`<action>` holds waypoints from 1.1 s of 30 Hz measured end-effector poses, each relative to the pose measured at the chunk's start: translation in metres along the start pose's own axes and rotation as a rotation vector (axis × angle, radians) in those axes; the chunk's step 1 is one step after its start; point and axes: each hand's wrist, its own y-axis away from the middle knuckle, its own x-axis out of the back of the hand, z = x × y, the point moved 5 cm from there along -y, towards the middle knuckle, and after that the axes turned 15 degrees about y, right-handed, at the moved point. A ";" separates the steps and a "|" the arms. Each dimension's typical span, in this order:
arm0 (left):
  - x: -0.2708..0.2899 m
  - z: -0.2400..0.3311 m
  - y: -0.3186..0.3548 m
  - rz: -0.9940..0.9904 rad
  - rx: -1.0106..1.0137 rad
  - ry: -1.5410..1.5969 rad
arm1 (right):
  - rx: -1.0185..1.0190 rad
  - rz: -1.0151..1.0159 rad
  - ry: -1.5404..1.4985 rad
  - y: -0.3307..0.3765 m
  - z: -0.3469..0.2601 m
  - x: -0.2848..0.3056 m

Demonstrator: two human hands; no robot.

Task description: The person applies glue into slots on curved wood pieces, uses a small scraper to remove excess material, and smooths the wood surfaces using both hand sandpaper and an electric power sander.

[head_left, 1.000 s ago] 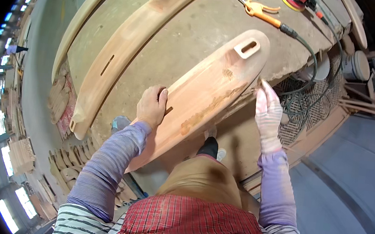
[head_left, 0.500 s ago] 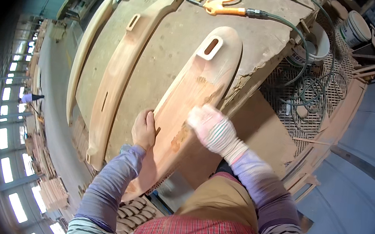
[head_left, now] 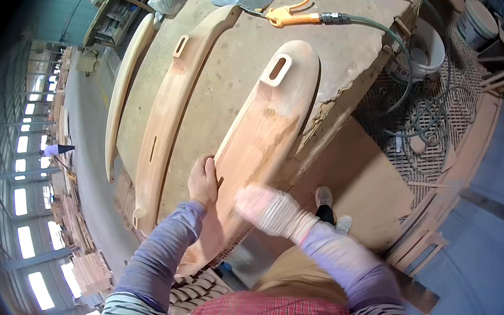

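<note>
Wooden board [head_left: 274,129] laid on table [head_left: 224,73], centre, running 1 to 7 o'clock. Its 8 o'clock edge is gripped by left hand [head_left: 204,180], fingers clamped. Gloved right hand [head_left: 268,210] motion-blurred at 5 o'clock; finger state can't be told. Orange air gun [head_left: 294,17] parked at 12.

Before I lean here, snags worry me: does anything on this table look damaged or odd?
Yes: the table has a ragged right edge beside its flat top, and uneven brown patches mark the nearest wooden board, otherwise pale.
</note>
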 end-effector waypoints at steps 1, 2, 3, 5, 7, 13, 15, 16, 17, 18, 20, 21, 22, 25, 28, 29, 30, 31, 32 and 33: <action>0.000 -0.003 0.003 0.009 0.036 0.036 | -0.058 0.093 0.112 0.002 0.025 0.019; -0.005 -0.003 0.002 0.013 0.062 0.078 | -0.232 0.337 0.055 0.012 0.060 0.020; -0.004 0.008 0.004 0.004 -0.016 0.016 | -0.330 0.328 0.059 0.009 0.089 0.052; -0.006 0.009 0.002 -0.003 -0.037 0.017 | -0.433 0.576 0.376 0.022 0.129 0.054; -0.007 0.016 0.000 0.019 -0.153 -0.004 | -0.591 0.530 0.340 0.029 0.132 0.036; -0.004 0.007 0.001 -0.008 -0.097 -0.017 | -0.303 0.280 -0.242 0.007 -0.021 -0.014; -0.005 0.005 -0.001 -0.018 -0.022 0.002 | -0.227 0.277 -0.352 0.004 -0.047 -0.011; -0.006 0.005 -0.001 -0.025 0.016 0.011 | -0.275 0.051 -0.516 0.007 -0.046 -0.013; -0.005 0.005 0.000 -0.009 0.014 0.038 | -0.433 0.096 -0.473 0.011 -0.024 0.011; -0.003 -0.002 0.001 -0.010 0.022 0.033 | -0.592 0.140 -0.431 0.018 0.006 0.026; -0.004 -0.014 0.000 -0.015 0.036 0.036 | -0.898 0.666 -0.556 0.035 0.067 0.042; -0.005 0.006 0.001 -0.049 0.074 0.000 | -1.003 0.600 -0.479 0.043 0.098 0.042; -0.006 0.014 0.001 -0.050 0.060 0.005 | -1.099 0.531 -0.408 0.049 0.125 0.043; -0.006 0.012 -0.002 -0.055 -0.015 -0.013 | -1.013 0.621 -0.136 0.042 0.164 0.060; -0.004 0.002 -0.001 -0.028 -0.064 -0.024 | -0.997 0.581 0.076 0.030 0.170 0.061; -0.004 0.001 -0.001 -0.032 -0.067 -0.022 | -0.996 0.549 0.140 0.026 0.172 0.057; -0.005 0.001 0.000 -0.036 -0.071 -0.021 | -1.001 0.463 0.138 0.024 0.172 0.051; -0.005 0.002 0.000 -0.040 -0.076 -0.019 | -1.007 0.377 0.136 0.024 0.171 0.046; -0.005 0.005 0.000 -0.040 -0.085 -0.022 | -1.011 0.289 0.133 0.024 0.169 0.041; -0.006 0.008 -0.001 -0.040 -0.094 -0.025 | -1.008 0.279 -0.002 0.025 0.171 0.036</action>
